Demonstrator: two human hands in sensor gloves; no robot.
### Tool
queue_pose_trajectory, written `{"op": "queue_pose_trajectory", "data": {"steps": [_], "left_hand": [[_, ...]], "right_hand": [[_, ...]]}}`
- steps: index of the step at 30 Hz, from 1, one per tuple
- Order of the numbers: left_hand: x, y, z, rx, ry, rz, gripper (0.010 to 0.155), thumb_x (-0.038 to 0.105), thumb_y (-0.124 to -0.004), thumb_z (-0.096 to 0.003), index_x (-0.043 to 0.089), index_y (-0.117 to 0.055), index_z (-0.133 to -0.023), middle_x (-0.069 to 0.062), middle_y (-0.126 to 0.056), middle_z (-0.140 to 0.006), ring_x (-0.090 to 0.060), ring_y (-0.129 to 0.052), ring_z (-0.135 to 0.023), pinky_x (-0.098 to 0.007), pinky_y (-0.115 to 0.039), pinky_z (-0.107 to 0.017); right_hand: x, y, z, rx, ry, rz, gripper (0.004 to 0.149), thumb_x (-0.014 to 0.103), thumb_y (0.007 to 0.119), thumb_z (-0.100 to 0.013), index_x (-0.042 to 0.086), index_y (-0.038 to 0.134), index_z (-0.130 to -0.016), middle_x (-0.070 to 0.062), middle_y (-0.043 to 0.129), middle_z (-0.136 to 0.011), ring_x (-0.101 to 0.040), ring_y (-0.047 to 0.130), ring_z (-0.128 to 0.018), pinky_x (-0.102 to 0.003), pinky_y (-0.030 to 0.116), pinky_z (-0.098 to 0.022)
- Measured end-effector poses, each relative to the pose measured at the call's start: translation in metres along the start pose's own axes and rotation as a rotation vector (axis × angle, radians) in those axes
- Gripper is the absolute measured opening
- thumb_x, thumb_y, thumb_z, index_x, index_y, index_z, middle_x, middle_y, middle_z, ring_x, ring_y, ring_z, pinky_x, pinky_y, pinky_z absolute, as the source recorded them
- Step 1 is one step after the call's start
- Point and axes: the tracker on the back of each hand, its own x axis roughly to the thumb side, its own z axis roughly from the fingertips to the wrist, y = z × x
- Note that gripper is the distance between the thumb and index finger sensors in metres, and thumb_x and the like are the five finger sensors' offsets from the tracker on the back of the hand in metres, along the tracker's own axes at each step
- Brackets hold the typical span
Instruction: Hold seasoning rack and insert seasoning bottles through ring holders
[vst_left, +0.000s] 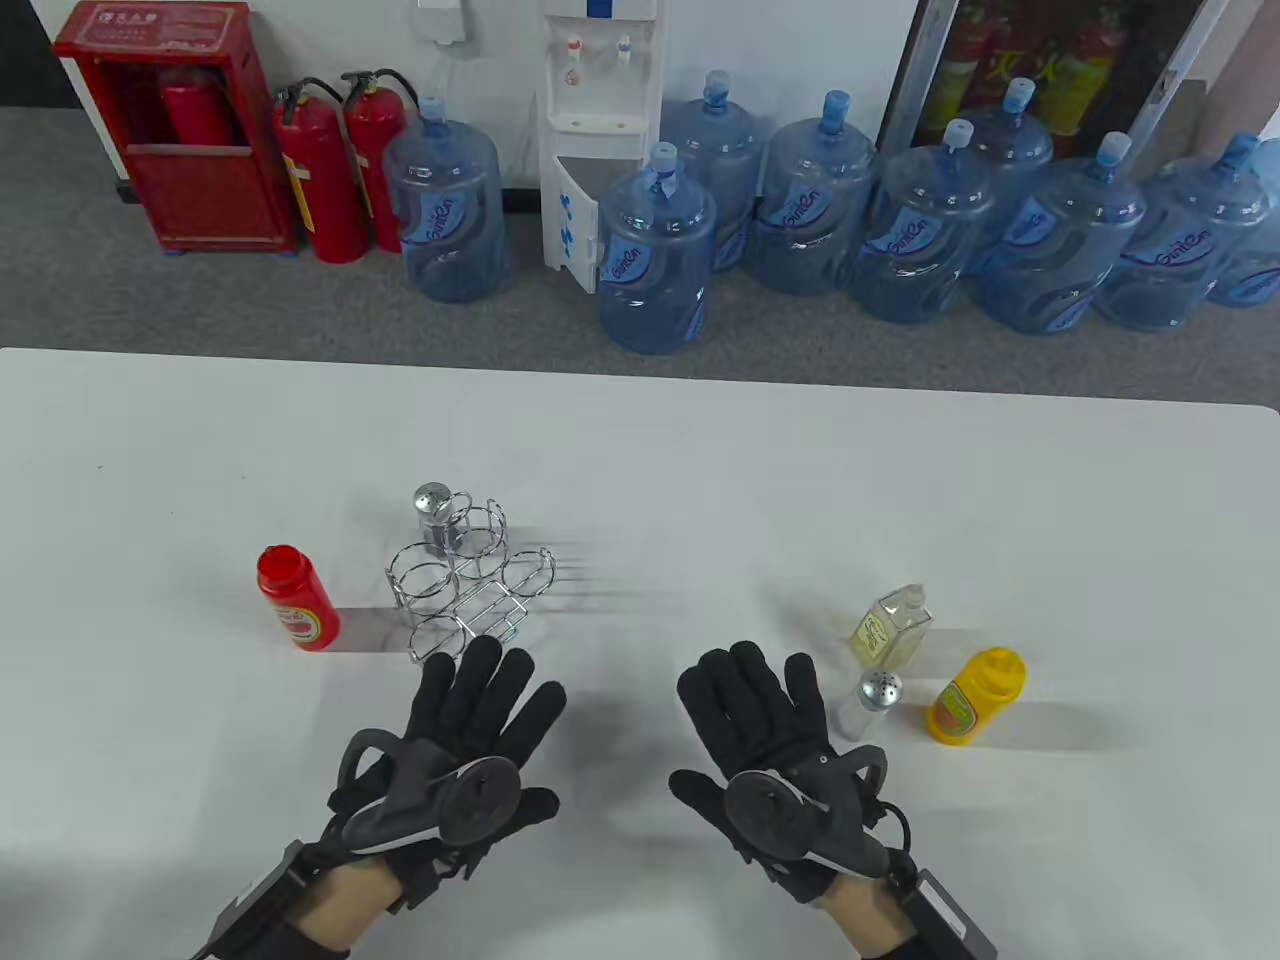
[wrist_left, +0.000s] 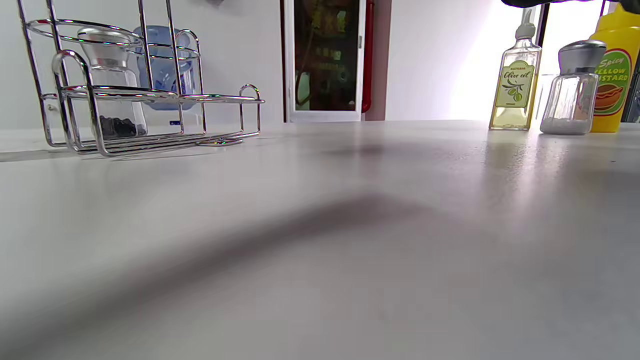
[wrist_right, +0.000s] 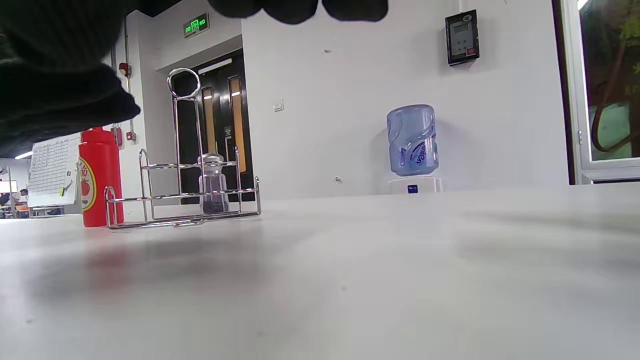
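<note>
A chrome wire seasoning rack (vst_left: 470, 585) with ring holders stands on the white table, left of centre. A pepper shaker (vst_left: 432, 512) stands at its far left; I cannot tell whether a ring holds it. A red ketchup bottle (vst_left: 297, 598) stands to the rack's left. An olive oil bottle (vst_left: 890, 625), a salt shaker (vst_left: 870, 703) and a yellow mustard bottle (vst_left: 975, 695) stand together at the right. My left hand (vst_left: 495, 700) is flat and spread, empty, just in front of the rack. My right hand (vst_left: 755, 700) is spread and empty, left of the salt shaker. The left wrist view shows the rack (wrist_left: 140, 95) and the oil bottle (wrist_left: 515, 85).
The white table (vst_left: 640, 450) ends at its far edge near the top third of the table view. Beyond it on the floor stand several blue water jugs (vst_left: 655, 250), a water dispenser and red fire extinguishers (vst_left: 320, 180).
</note>
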Motion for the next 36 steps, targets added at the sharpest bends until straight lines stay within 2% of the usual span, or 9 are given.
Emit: {"op": "queue_pose_trajectory", "data": {"steps": [36], "left_hand": [[0.0059, -0.0016, 0.0028, -0.014, -0.012, -0.048, 0.088, 0.073, -0.058, -0.0358, 0.043, -0.004, -0.098, 0.002, -0.002, -0.111, -0.035, -0.001, -0.111, -0.063, -0.013, -0.077]], "right_hand": [[0.0011, -0.0020, 0.0027, 0.012, -0.011, -0.006, 0.089, 0.068, 0.069, -0.034, 0.035, 0.029, -0.107, 0.005, 0.026, -0.115, -0.026, 0.036, -0.111, -0.060, 0.022, -0.079]]}}
